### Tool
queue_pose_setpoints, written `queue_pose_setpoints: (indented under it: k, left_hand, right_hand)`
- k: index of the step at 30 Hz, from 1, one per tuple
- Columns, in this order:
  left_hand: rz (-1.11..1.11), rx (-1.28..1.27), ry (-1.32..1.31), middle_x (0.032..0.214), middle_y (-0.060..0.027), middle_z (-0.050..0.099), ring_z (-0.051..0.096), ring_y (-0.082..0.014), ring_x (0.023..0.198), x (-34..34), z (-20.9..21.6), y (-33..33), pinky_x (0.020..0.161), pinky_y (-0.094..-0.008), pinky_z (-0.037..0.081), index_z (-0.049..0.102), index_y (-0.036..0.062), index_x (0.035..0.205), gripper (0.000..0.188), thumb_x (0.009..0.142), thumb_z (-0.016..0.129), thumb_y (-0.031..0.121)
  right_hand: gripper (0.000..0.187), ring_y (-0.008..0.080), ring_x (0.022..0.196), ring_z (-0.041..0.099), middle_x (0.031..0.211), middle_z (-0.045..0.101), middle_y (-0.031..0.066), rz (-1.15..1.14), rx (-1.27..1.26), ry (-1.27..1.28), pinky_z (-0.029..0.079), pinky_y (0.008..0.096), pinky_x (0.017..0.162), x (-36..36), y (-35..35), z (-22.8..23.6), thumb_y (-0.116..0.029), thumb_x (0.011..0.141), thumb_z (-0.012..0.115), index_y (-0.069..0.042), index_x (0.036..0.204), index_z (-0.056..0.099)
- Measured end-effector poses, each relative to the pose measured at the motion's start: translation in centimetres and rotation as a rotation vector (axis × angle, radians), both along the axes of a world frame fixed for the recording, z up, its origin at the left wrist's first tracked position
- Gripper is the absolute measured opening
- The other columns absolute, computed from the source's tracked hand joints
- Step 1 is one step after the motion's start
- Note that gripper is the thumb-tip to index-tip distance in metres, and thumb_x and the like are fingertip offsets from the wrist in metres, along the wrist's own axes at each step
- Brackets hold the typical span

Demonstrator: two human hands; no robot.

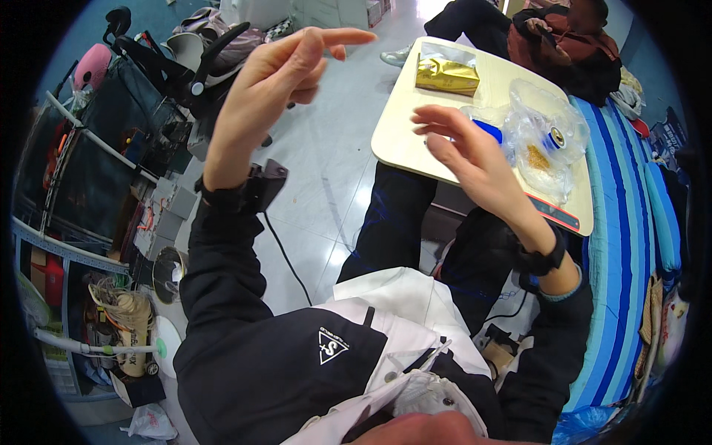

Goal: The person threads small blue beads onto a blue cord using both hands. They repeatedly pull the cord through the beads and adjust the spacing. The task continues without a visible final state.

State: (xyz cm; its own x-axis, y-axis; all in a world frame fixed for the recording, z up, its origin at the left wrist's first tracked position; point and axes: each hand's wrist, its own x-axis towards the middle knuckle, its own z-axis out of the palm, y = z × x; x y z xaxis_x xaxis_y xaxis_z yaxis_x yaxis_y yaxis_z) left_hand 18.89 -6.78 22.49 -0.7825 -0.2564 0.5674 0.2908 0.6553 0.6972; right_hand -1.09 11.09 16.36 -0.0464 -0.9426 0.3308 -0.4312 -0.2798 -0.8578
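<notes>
My left hand is raised over the floor to the left of the table. Its index finger stretches to the right while the other fingers curl in, and it holds nothing I can see. Over the near edge of the pale table hovers my right hand, fingers extended and thumb apart, with nothing in it. Beside that hand lie a blue object, partly hidden, and clear plastic bags with brown food and a blue can. Farther back sits a gold tissue box. Dark bands circle both my wrists.
A flat red and black object lies at the table's near right. Blue striped bedding runs along the right. Another person sits beyond the table. A black chair and cluttered shelves stand left. A cable hangs near my left forearm.
</notes>
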Motion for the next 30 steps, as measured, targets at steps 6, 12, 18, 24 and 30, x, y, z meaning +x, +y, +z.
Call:
queue_pose_setpoints:
  k: [6,12,18,24,30]
  left_hand:
    - [-0.252,0.321,0.127,0.074,-0.0004,0.045,0.042,-0.0044,0.065,-3.5,0.9,2.1,0.052,-0.0150,0.034,0.059,-0.0012,0.115,0.053,0.097,0.037,0.044]
    - [-0.229,0.658,0.280,0.076,0.0004,0.043,0.034,-0.0038,0.061,-2.1,1.1,-0.8,0.050,-0.0159,0.031,0.057,-0.0076,0.108,0.050,0.099,0.038,0.038]
    - [-0.310,0.726,0.281,0.077,-0.0005,0.043,0.036,-0.0055,0.064,-2.4,1.0,-0.9,0.051,-0.0162,0.032,0.056,-0.0080,0.106,0.048,0.099,0.039,0.036]
    - [-0.113,0.756,0.343,0.082,-0.0017,0.044,0.038,-0.0059,0.067,-2.7,1.1,0.1,0.053,-0.0158,0.033,0.054,-0.0100,0.108,0.042,0.100,0.041,0.029]
    - [-0.022,0.911,0.560,0.082,-0.0042,0.043,0.032,-0.0074,0.063,-1.0,0.5,-3.7,0.051,-0.0186,0.028,0.052,-0.0098,0.103,0.025,0.098,0.042,0.013]
  right_hand:
    - [0.037,0.0134,0.095,0.056,0.100,0.058,0.0075,0.325,-0.047,-0.460,0.043,0.0239,0.084,4.3,-2.7,-0.3,-0.032,0.100,0.038,0.000,0.114,0.050]
    - [0.034,0.0075,0.067,0.046,0.072,0.049,0.0010,0.350,0.204,-0.653,0.041,0.0203,0.065,2.8,-0.4,0.1,-0.028,0.101,0.036,0.000,0.095,0.055]
    - [0.038,0.0071,0.068,0.049,0.082,0.056,0.0025,0.457,0.270,-0.896,0.044,0.0211,0.068,2.6,0.3,-0.2,-0.034,0.101,0.037,-0.001,0.102,0.056]
    - [0.033,0.0041,0.058,0.036,0.068,0.045,-0.0024,0.437,0.180,-0.728,0.033,0.0183,0.056,2.6,0.0,-0.4,-0.029,0.101,0.039,-0.001,0.096,0.055]
    - [0.028,0.0018,0.051,0.027,0.059,0.034,-0.0092,0.377,0.362,-0.650,0.024,0.0172,0.048,0.0,2.4,-0.3,-0.030,0.098,0.046,-0.007,0.083,0.054]
